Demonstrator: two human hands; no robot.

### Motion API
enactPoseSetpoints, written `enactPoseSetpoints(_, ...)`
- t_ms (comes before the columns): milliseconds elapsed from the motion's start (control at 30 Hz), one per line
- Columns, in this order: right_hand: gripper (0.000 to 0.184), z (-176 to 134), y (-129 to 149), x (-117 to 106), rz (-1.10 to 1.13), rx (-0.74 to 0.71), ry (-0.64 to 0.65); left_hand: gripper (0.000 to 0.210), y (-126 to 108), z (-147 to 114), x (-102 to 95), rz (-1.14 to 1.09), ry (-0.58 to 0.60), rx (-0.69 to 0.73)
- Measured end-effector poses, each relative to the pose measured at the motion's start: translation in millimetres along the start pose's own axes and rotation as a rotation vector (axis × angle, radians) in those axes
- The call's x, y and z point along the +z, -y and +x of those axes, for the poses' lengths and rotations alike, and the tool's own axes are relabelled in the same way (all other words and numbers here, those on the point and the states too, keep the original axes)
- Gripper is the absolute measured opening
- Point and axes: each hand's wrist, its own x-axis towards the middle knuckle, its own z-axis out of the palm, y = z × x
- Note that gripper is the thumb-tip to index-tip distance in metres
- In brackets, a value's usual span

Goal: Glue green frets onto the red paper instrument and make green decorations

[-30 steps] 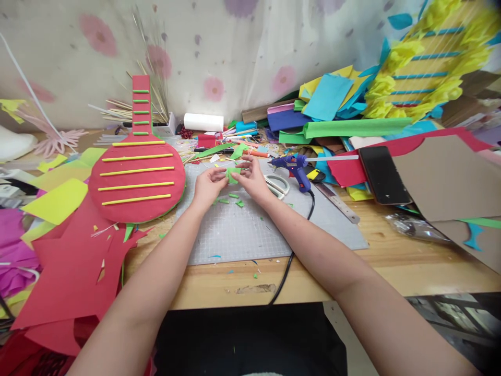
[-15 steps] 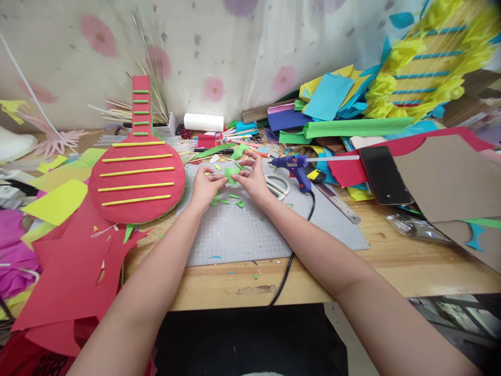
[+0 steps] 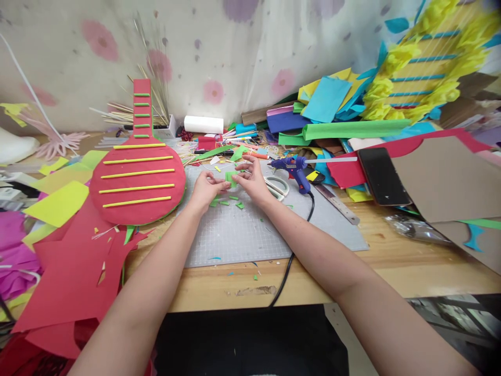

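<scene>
Over the grey cutting mat (image 3: 235,240), a small piece of green paper (image 3: 230,179) is held between my two hands. My left hand (image 3: 208,190) pinches its left side with thumb and fingers. On the other side, my right hand (image 3: 252,180) grips it between thumb and fingertips. Several small green rolls and scraps (image 3: 234,198) lie on the mat just below my fingers. White-handled scissors (image 3: 277,187) rest close to my right wrist, partly hidden by it. A blue glue gun (image 3: 294,169) lies farther right, its black cord running down over the mat.
At the left stands a red guitar-shaped cutout (image 3: 136,180) with yellow and green strips. Red paper (image 3: 74,282) spills over the table's left side. Right of the mat are a metal ruler (image 3: 337,203), a phone (image 3: 383,176) and cardboard (image 3: 450,177). Coloured paper (image 3: 329,99) is piled behind.
The green paper has turned slightly and shows flatter between my fingers. Both hands stay almost where they were; the whole view has shifted a little.
</scene>
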Motion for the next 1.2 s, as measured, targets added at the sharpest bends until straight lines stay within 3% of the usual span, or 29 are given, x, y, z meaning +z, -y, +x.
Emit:
enactPoseSetpoints(133,0.047,6,1,-5,0.044,0.033,-0.099,0.057,-2,0,-1.8,0.002,-0.011,-0.038)
enactPoseSetpoints(267,0.034,12,7,-9,0.041,0.051,-0.070,0.058,-3,2,-5.1,0.001,-0.045,-0.043)
enactPoseSetpoints(533,0.046,9,17,-12,-0.189,0.096,-0.044,0.054,-3,2,-5.5,0.022,-0.030,-0.025)
enactPoseSetpoints(633,0.042,5,15,-7,-0.239,0.118,0.037,0.054,-2,1,-3.8,0.021,0.001,-0.012)
enactPoseSetpoints(800,0.030,-2,16,6,-0.074,0.197,0.146,0.054,-1,0,-1.6,0.008,0.049,0.003)
enactPoseSetpoints(967,0.029,-3,14,9,0.121,0.319,0.102,0.052,0,-1,-0.9,-0.003,0.082,0.006)
enactPoseSetpoints(1067,0.030,-2,12,9,0.144,0.283,0.094,0.050,-2,-3,-0.6,-0.004,0.094,-0.017)
enactPoseSetpoints(1200,0.027,-2,12,6,0.057,0.133,0.104,0.051,-5,-4,-1.2,-0.009,0.104,-0.051)
